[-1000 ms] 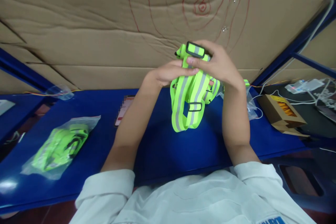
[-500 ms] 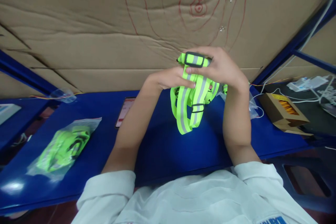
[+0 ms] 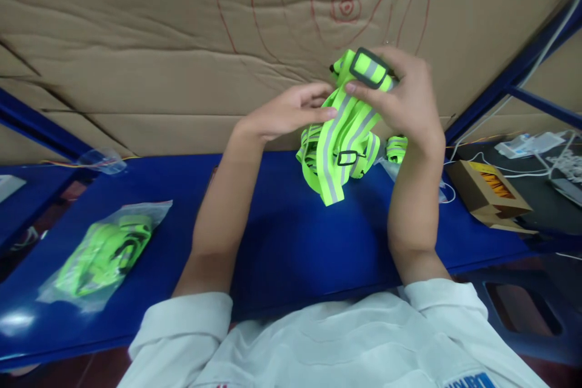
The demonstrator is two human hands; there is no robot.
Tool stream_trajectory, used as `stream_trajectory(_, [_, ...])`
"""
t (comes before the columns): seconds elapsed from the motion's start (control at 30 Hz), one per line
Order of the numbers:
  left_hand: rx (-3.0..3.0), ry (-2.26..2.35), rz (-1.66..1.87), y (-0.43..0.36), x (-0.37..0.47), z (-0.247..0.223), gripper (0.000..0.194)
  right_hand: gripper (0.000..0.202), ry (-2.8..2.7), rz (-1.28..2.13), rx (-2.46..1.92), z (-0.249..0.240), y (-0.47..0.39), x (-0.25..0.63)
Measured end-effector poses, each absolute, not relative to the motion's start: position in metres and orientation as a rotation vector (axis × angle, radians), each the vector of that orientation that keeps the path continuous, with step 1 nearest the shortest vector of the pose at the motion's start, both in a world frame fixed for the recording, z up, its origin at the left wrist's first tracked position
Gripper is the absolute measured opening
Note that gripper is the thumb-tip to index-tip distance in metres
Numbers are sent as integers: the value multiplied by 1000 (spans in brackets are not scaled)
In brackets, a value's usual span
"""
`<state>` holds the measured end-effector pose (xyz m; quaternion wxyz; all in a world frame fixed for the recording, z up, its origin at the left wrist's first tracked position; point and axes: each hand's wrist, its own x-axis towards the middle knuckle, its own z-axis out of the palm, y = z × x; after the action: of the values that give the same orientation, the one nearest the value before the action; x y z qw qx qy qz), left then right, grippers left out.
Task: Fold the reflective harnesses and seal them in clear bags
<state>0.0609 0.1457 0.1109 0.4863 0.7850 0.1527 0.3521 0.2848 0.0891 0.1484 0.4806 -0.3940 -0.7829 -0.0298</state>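
Note:
A bundle of neon-yellow reflective straps with grey stripes hangs in front of me. My right hand pinches its top, thumb in front, beside a large black buckle. A smaller black buckle sits lower on a dangling loop. On the bundle's left side is my left hand, its thumb and fingers apart. The left thumb tip overlaps the strap's edge, and the fingertips reach beside the upper folds. Behind the hanging loops, more coiled yellow strap is partly hidden.
A clear bag of yellow straps lies at left on the blue table. Near my right forearm is another yellow strap roll. Farther right stand an open cardboard box and white cables. A cardboard panel rises behind.
My right hand has lifted the top of the straps up and to the right, tilting the large buckle. My left hand has shifted up and away from the strap, its fingers loosening.

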Motion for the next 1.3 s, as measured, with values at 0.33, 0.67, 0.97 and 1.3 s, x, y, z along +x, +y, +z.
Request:
stream_trajectory(0.33, [2248,444,1109,147,73,111,32,21,-1803,-120,-1066,149,88,287])
stream_trajectory(0.67, [2063,372,1102,147,95,99,28,21,-1645,-227,-1171,144,100,285])
stream_trajectory(0.97, [1890,466,825,142,88,97,45,20,-1850,27,-1073,147,91,281])
stream_trajectory(1.3, [1775,385,685,155,77,93,37,27,-1871,141,-1062,149,87,276])
